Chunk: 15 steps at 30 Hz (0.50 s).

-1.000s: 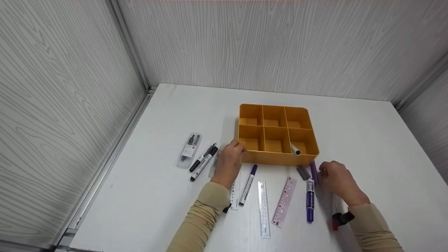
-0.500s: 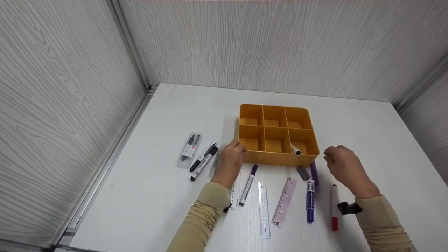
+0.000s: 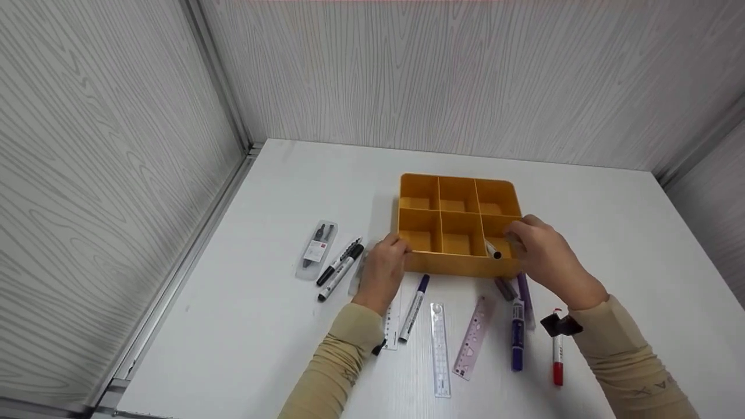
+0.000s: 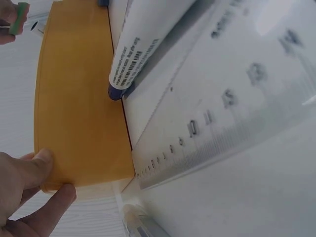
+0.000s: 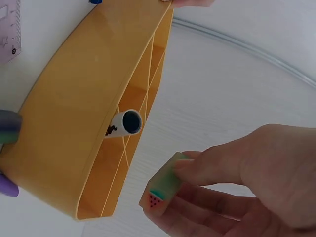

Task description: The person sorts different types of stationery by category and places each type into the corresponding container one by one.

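Observation:
My left hand (image 3: 381, 270) grips the near left corner of a yellow six-compartment box (image 3: 448, 266); in the left wrist view its thumb and fingers (image 4: 63, 197) pinch the rim. Over the box's front right compartment, my right hand (image 3: 550, 259) holds a small green eraser (image 5: 165, 185) with a red dotted print between thumb and fingers. A marker (image 5: 121, 124) leans in that same compartment, its end poking above the rim. Against the front wall lie a grey block (image 3: 505, 289) and a purple pen (image 3: 525, 299).
Left of the box are a clear compass case (image 3: 316, 250) and two black-and-white markers (image 3: 340, 272). In front lie a purple-capped marker (image 3: 414, 308), a clear ruler (image 3: 440, 349), a pink ruler (image 3: 474, 337), a blue-purple marker (image 3: 517, 336) and a red marker (image 3: 558, 361). Another ruler (image 4: 197, 128) lies below my left hand.
My right hand has risen from the table beside the purple pen and moved left over the box's front right compartment, carrying the eraser. My left hand keeps its grip on the corner.

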{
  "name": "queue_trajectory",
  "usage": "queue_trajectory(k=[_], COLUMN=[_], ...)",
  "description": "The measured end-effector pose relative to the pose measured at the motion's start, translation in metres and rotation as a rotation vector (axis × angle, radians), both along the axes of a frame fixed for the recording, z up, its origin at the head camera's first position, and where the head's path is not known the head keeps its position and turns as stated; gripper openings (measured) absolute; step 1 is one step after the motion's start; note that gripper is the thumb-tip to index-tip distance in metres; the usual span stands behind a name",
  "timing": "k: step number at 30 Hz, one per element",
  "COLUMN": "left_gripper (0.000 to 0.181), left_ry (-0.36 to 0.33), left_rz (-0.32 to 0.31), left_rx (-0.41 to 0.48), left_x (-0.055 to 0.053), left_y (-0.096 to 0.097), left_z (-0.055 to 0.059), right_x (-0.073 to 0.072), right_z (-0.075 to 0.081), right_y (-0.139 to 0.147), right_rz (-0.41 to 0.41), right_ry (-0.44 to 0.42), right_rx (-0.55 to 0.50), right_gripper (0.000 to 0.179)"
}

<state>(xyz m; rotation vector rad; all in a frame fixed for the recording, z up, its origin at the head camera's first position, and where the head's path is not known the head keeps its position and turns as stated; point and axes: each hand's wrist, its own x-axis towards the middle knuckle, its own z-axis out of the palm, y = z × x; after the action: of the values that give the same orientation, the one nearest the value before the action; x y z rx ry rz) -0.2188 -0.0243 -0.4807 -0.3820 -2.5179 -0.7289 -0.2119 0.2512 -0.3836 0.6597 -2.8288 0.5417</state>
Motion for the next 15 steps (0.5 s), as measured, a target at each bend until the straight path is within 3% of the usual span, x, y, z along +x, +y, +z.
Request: queue_trajectory(k=[9,15], left_gripper=[0.003,0.004], left_ry=[-0.004,-0.004], left_rz=[-0.007,-0.014], left_rx=[0.014,0.01], left_x=[0.0,-0.001], left_y=[0.0,0.0], left_z=[0.0,0.0], right_x=[-0.016,-0.025], right_z=[-0.002,-0.009], right_y=[-0.028,-0.044], right_rz=[0.067,0.091], right_ry=[0.07,0.063], right_rx=[0.057,0.04], right_gripper=[0.018,0.013])
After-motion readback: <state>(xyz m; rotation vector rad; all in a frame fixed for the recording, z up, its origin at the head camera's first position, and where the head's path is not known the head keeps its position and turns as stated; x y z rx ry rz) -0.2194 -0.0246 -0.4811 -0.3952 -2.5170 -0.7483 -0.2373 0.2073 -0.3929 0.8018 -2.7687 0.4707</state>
